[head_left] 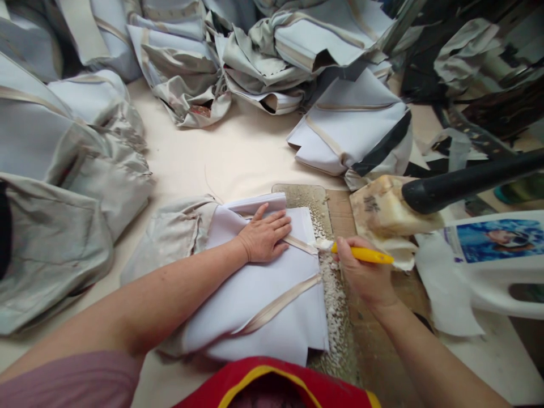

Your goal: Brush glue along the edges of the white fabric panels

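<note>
My left hand [263,235] lies flat with its fingers spread on a stack of white fabric panels [255,311], pressing them to the table. A beige strap [280,306] runs across the stack, and a second strip [300,244] ends just past my fingertips. My right hand [361,272] grips a yellow-handled tool [363,255], its white-smeared tip touching the end of that strip. Beneath the tool lies a board crusted with dried white glue [335,306]. Grey-beige fabric [170,241] bunches beside the stack to the left.
Folded grey and white fabric bundles [182,68] pile around the cream table [238,153] at the left and far side. A black-handled tool with a pale block head [391,207] sits to the right, beside a printed plastic bag [493,255].
</note>
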Motion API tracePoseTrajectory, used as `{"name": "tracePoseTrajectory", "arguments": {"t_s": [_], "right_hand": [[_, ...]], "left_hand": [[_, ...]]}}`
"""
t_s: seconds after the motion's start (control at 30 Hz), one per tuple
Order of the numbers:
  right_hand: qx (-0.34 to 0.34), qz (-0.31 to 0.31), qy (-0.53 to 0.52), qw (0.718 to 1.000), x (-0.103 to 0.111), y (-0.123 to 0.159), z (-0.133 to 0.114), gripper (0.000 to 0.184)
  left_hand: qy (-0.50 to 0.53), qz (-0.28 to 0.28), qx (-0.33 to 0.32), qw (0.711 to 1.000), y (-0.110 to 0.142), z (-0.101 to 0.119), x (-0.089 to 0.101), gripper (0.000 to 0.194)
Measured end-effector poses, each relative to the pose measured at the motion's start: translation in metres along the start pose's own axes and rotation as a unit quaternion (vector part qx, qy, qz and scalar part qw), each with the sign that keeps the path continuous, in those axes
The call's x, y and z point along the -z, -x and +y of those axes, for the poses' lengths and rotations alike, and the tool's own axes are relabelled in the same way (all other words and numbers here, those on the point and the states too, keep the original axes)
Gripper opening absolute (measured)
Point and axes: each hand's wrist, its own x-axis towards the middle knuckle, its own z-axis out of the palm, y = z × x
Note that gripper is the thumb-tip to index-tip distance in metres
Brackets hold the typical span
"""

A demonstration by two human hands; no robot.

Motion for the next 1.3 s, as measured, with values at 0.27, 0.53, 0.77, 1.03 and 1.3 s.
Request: {"name": "tracePoseTrajectory", "arguments": {"t_s": [0.27, 0.53, 0.77, 1.03, 1.3], "right_hand": [[-0.059, -0.061, 0.006, 0.996, 0.007, 0.041, 0.009, 0.033], [-0.007, -0.078, 0.063, 0.995, 0.012, 0.043, -0.003, 0.033], [0.027, -0.032, 0.059, 0.997, 0.0, 0.03, 0.005, 0.032], [0.033, -0.13, 0.12, 0.984, 0.028, 0.106, 0.002, 0.032], [0.013, -0.042, 0.099, 0.994, 0.016, 0.083, -0.002, 0.031]], "left_hand": [[-0.003, 0.013, -0.001, 1.0, 0.001, 0.0, -0.002, 0.043], [-0.001, 0.018, 0.0, 1.0, 0.0, 0.001, -0.004, 0.043], [-0.003, 0.013, 0.0, 1.0, 0.0, 0.001, -0.002, 0.043], [-0.001, 0.015, 0.004, 1.0, 0.0, 0.003, -0.003, 0.042], [0.002, 0.016, -0.004, 1.0, -0.001, 0.003, -0.003, 0.042]]}}
